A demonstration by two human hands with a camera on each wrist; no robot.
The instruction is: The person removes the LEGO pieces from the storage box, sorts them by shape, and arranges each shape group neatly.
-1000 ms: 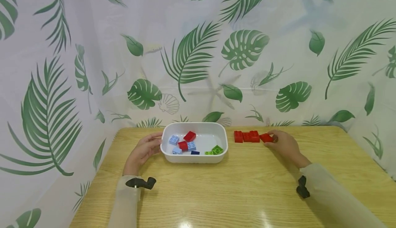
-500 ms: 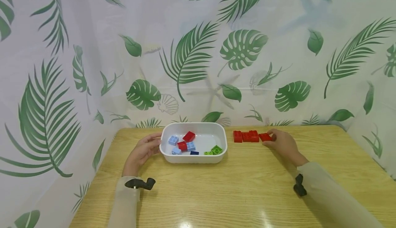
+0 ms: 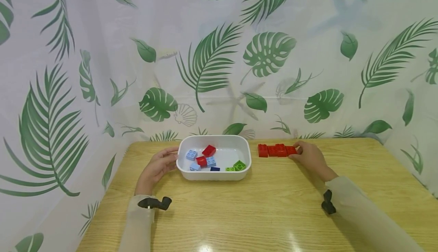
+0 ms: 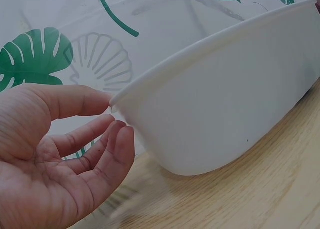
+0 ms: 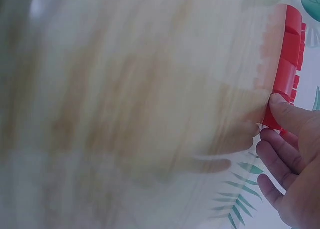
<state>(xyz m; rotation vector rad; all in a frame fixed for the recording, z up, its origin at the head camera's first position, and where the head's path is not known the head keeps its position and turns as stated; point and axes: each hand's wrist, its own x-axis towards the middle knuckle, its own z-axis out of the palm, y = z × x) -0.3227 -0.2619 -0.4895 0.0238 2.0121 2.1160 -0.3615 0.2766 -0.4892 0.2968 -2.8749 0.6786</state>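
Note:
My right hand pinches a red toy building brick at the right end of a row of red bricks on the table. In the head view the held brick meets the row's end. Seen from the right wrist, the thumb presses the near side of the red brick. My left hand is at the left end of a white plastic tub. Its fingertips touch the outside of the white tub at and just below the rim, the fingers loosely bent.
Inside the tub lie light blue bricks, red bricks, a dark blue one and green ones. The wooden table ends at a leaf-patterned curtain behind the tub and row.
My right hand has moved slightly left, bringing the red brick from tilted and apart to level against the row's end. The left hand and tub stay put.

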